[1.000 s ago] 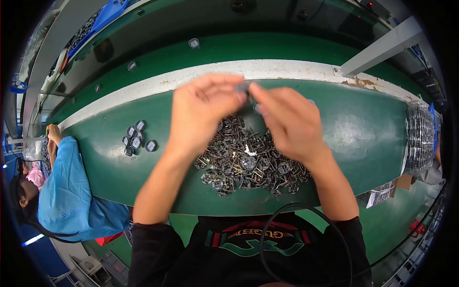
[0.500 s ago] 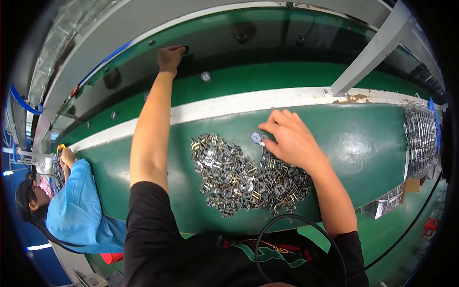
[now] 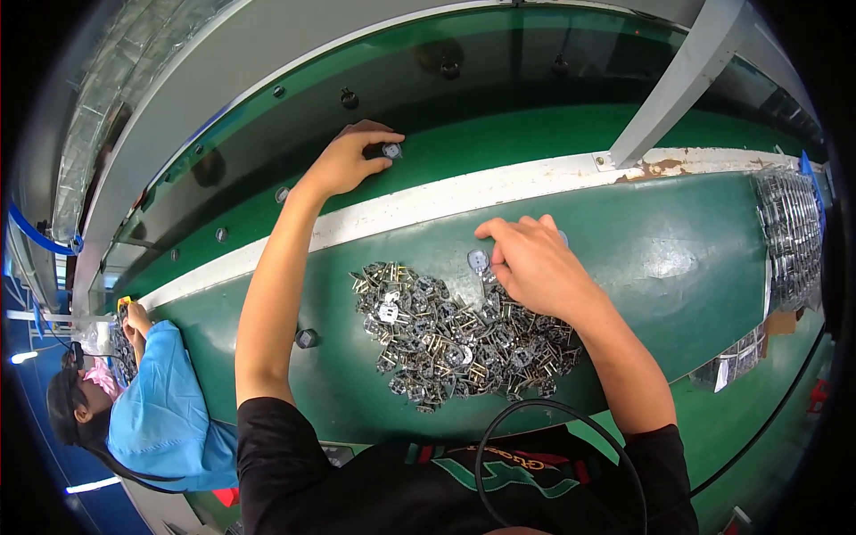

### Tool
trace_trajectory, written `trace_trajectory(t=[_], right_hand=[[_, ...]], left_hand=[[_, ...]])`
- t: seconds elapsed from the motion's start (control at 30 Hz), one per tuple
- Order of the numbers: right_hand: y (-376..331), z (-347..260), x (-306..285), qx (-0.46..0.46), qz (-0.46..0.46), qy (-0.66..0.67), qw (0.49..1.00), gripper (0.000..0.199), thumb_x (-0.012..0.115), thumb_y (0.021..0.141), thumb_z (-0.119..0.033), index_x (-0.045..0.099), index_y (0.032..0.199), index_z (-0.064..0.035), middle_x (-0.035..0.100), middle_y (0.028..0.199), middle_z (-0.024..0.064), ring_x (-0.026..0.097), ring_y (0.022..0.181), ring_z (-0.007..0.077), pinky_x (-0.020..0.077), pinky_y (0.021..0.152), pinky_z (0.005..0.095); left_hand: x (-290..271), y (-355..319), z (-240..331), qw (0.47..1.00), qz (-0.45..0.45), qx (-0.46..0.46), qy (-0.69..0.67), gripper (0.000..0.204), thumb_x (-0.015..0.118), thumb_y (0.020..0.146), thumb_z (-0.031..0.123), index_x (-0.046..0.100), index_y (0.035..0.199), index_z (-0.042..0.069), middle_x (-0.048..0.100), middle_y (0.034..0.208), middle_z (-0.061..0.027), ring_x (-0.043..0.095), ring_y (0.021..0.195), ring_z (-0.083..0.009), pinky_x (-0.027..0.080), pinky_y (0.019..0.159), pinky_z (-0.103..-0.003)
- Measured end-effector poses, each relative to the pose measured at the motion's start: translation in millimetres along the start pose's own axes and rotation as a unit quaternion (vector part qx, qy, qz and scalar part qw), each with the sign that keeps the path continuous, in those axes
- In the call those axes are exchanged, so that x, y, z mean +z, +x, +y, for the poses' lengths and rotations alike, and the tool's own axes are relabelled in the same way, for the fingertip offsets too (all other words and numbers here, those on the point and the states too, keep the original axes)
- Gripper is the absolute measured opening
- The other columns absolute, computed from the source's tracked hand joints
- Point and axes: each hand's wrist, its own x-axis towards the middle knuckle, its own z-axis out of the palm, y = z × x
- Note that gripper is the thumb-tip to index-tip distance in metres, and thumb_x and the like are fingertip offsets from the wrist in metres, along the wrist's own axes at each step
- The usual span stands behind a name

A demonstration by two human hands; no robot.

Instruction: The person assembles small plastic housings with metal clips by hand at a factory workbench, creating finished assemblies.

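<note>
My left hand reaches over the green belt beyond the white rail. Its thumb and index finger close round a small grey round part. Above the green tabletop, my right hand has its index finger and thumb apart, the other fingers curled. A similar grey round part is just left of that gap; I cannot tell whether it touches the fingers. Another grey piece peeks out past the curled fingers, mostly hidden. Below the right hand is a heap of small parts with metal pins.
A white rail separates the tabletop from the belt, where more small dark parts are spaced out. A slanted metal post rises at right. Stacked clear trays stand at the right end. A person in blue works at left.
My left hand has come back from the far dark strip, leaving a dark part there, to the grey part on the belt. A dark part beside my left forearm has come into view.
</note>
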Motion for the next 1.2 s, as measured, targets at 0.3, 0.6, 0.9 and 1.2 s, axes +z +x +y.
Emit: trace_trajectory(t=[0.3, 0.6, 0.9, 1.2], right_hand=[[0.1, -5.8, 6.1, 0.011, 0.037, -0.047, 0.998, 0.03, 0.083, 0.071, -0.025, 0.068, 0.09, -0.0076, 0.063, 0.087, 0.0056, 0.056, 0.09, 0.0241, 0.0345, 0.082, 0.0375], [1.1, -18.2, 21.6, 0.001, 0.066, 0.036, 0.997, 0.032, 0.072, 0.074, -0.007, 0.059, 0.103, -0.0053, 0.066, 0.083, 0.0062, 0.059, 0.084, 0.0263, 0.0336, 0.083, 0.0397], [8.2, -26.0, 23.1, -0.004, 0.061, -0.013, 0.998, 0.028, 0.08, 0.075, -0.023, 0.07, 0.097, -0.009, 0.065, 0.086, 0.0047, 0.058, 0.088, 0.0236, 0.0324, 0.083, 0.0394], [26.8, -27.0, 21.2, 0.058, 0.002, -0.031, 0.998, 0.029, 0.083, 0.073, -0.025, 0.072, 0.096, -0.0139, 0.058, 0.081, 0.0011, 0.056, 0.086, 0.0208, 0.03, 0.083, 0.0376]], left_hand=[[15.0, -58.6, 95.0, 0.952, 0.173, -0.166, -0.191, 0.033, 0.078, 0.08, 0.013, 0.068, 0.108, 0.0, 0.07, 0.103, -0.0086, 0.066, 0.09, -0.0169, 0.054, 0.077, -0.032], [40.7, -104.4, 158.7, 0.981, 0.02, 0.004, -0.193, 0.032, 0.076, 0.084, 0.018, 0.061, 0.109, 0.006, 0.066, 0.106, -0.0124, 0.066, 0.1, -0.0327, 0.054, 0.083, -0.039], [31.5, -115.8, 153.8, 0.97, 0.012, -0.107, -0.22, 0.034, 0.074, 0.087, 0.016, 0.06, 0.115, 0.002, 0.07, 0.109, -0.0138, 0.069, 0.102, -0.0292, 0.053, 0.089, -0.036], [29.8, -117.9, 140.5, 0.975, 0.021, -0.12, -0.186, 0.035, 0.072, 0.09, 0.019, 0.058, 0.119, 0.004, 0.07, 0.109, -0.0144, 0.069, 0.103, -0.0314, 0.054, 0.084, -0.038]])
